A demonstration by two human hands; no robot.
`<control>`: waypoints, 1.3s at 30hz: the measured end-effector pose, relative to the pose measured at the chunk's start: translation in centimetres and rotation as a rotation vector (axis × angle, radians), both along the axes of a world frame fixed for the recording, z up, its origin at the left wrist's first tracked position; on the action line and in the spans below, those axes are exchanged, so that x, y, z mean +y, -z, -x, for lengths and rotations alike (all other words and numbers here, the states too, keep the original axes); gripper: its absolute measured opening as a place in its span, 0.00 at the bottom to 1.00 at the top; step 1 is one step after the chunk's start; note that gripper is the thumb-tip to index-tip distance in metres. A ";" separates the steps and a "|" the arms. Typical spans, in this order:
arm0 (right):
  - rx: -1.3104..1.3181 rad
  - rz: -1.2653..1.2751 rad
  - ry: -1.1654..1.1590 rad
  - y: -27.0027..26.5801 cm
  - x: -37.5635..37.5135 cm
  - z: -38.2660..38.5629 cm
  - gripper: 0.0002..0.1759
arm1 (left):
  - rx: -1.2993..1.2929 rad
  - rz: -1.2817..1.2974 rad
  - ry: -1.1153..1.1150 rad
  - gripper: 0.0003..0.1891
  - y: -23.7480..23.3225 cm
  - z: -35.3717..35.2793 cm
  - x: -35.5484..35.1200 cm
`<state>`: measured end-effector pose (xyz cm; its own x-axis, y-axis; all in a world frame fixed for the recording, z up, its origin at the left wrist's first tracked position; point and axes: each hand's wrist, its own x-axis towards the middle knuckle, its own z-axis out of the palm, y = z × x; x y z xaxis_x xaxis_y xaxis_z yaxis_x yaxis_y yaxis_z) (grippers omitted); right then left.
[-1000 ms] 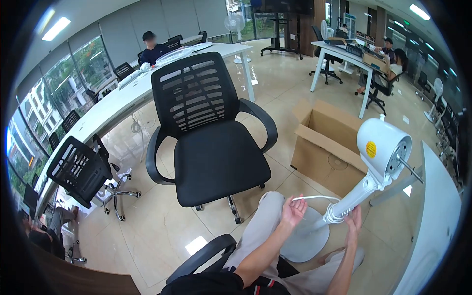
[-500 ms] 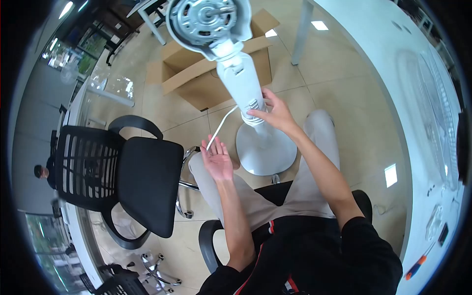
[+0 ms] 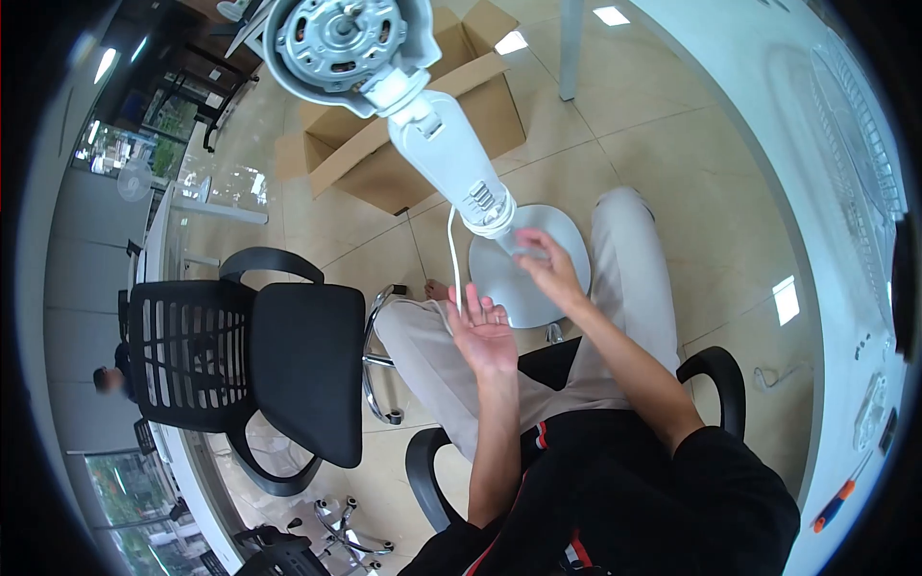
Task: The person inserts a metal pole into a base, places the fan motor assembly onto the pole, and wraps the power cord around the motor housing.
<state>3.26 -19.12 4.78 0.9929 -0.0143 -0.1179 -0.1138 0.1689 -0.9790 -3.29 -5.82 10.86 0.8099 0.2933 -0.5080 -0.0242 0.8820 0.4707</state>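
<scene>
Fan standing on the floor before me, cord wound about its pole.
My left hand is palm-up, the cord reaching it; grip cannot be determined. My right hand, blurred, is unclenched beside the pole; contact unclear. Cardboard box stands behind.

Can't tell where the white cord ends, it just vanishes at the left hand. Right of that grip, the right hand is kinda blurry, so no clue if it's touching the pole. Above the grip, the fan head gets chopped by the top edge and blocks part of the carton. Far right, dark bits too tiny to ID.
</scene>
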 end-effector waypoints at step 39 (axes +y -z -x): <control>-0.317 0.527 -0.177 -8.7 -3.7 10.2 0.14 | -0.125 -0.837 0.477 0.15 -4.3 -12.9 5.6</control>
